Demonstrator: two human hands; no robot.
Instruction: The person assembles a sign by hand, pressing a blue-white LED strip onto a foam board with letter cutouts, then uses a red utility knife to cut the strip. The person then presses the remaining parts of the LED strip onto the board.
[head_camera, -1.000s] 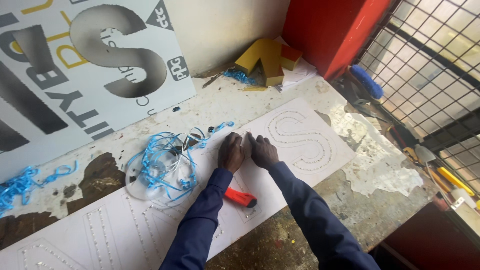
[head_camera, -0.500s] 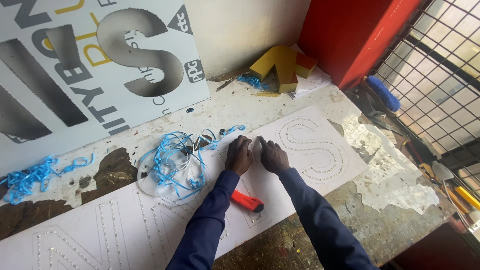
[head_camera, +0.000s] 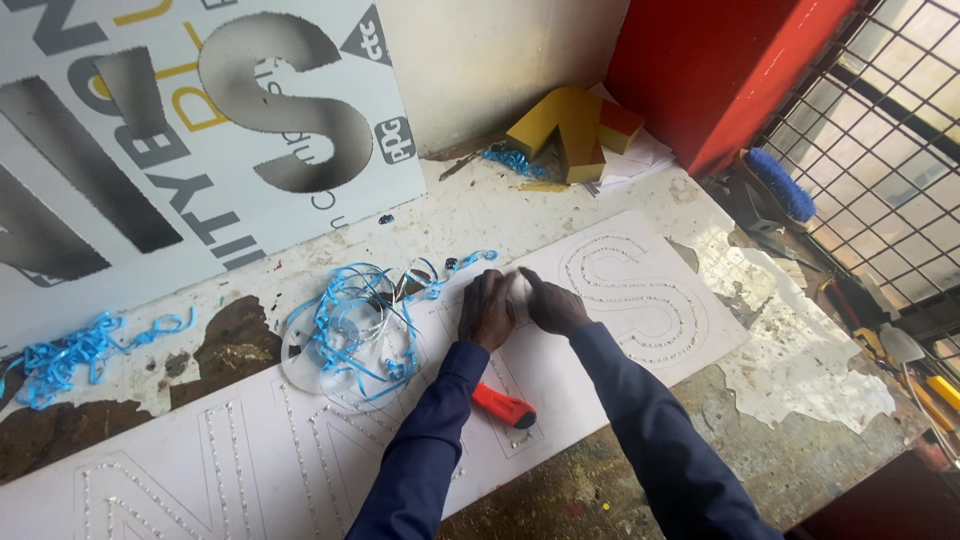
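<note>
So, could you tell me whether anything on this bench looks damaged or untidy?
Yes: the workbench top is peeling, bare dark patches showing, and loose blue strips lie tangled across the white letter panel beside the left hand.

Two hands (head_camera: 487, 308) (head_camera: 553, 305), one red cutter (head_camera: 503, 405), one white lettered board (head_camera: 640, 300), two blue tangles (head_camera: 350, 315) (head_camera: 70, 350).

Small pale thing (head_camera: 518, 292) between hands: blurred

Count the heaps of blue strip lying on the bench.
3. One tangle of blue strip lies just beside the left hand; a second heap sits at the bench's left end; a small third lies by the yellow block at the back. More may be hidden.
</note>
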